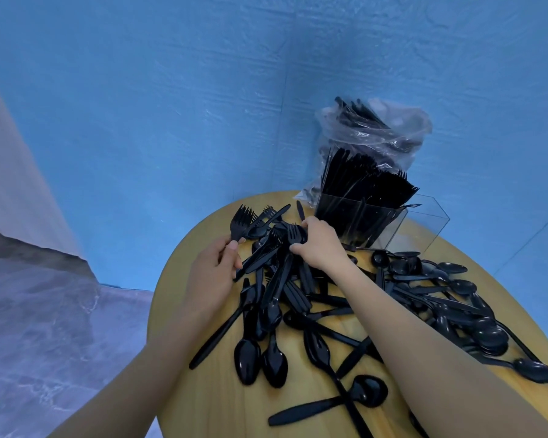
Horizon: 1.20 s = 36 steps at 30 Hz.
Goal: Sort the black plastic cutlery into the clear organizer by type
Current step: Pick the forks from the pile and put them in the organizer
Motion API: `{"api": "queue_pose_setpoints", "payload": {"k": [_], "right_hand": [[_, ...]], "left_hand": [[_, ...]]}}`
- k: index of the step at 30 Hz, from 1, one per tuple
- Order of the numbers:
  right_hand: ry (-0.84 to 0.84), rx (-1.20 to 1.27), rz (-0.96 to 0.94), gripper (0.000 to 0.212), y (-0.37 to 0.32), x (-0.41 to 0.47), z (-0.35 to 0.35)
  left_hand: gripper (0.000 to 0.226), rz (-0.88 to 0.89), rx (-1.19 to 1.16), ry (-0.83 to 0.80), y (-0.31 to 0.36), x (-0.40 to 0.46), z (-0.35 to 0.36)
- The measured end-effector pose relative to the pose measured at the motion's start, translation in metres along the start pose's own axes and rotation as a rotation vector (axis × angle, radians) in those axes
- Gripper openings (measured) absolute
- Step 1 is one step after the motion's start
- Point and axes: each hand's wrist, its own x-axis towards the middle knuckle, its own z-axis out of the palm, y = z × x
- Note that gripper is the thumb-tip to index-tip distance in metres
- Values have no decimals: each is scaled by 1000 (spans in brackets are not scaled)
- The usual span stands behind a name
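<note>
Sorting in progress on a round yellow wooden table (222,399); all places below taken from the clear organizer (393,229), which stands at the table's far edge.

- Organizer: near-left compartments packed with black cutlery standing upright, tines and handle ends fanning above the rim. The compartment on its right side looks clear, only see-through walls showing.
- Behind the organizer: crumpled clear plastic bag (377,131), more black cutlery inside, leaning toward the blue wall (171,105).
- Left hand (215,267), well to the left of the organizer and nearer the viewer: fingers curled, gripping a small bunch of forks (241,221) by the handles, tines pointing up and away.
- Right hand (318,243), just in front-left of the organizer: palm down on the loose pile (279,279), thumb and fingers curled around a fork (293,233) at the pile's top. Exactly how many pieces it holds cannot be told.
- Loose pile: mixed forks, knives and spoons, spreading from in front of the organizer toward the viewer.
- Spoons (456,298): a separate heap in front-right of the organizer, running along the table's right side.
- Far left of the organizer, off the table: grey marbled floor (45,327).
</note>
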Motion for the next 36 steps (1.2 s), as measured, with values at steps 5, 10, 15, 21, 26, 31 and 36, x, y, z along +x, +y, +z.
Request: {"api": "queue_pose_setpoints", "payload": {"k": [5, 10, 15, 21, 26, 31, 36], "right_hand": [[31, 208, 60, 41, 10, -6, -5], [76, 330, 83, 34, 23, -14, -8], [77, 361, 20, 19, 27, -29, -15], [183, 323, -34, 12, 20, -35, -15], [273, 304, -89, 23, 8, -32, -23], [15, 435, -52, 7, -16, -8, -21], [-175, 487, 96, 28, -28, 19, -7]], "left_hand": [[26, 24, 12, 26, -2, -1, 3], [26, 35, -32, 38, 0, -3, 1], [28, 64, 70, -23, -1, -5, 5], [30, 76, 100, -31, 0, -7, 5], [28, 72, 73, -29, 0, -6, 4], [28, 69, 53, -20, -1, -4, 3], [27, 59, 22, -8, -1, -3, 3]]}}
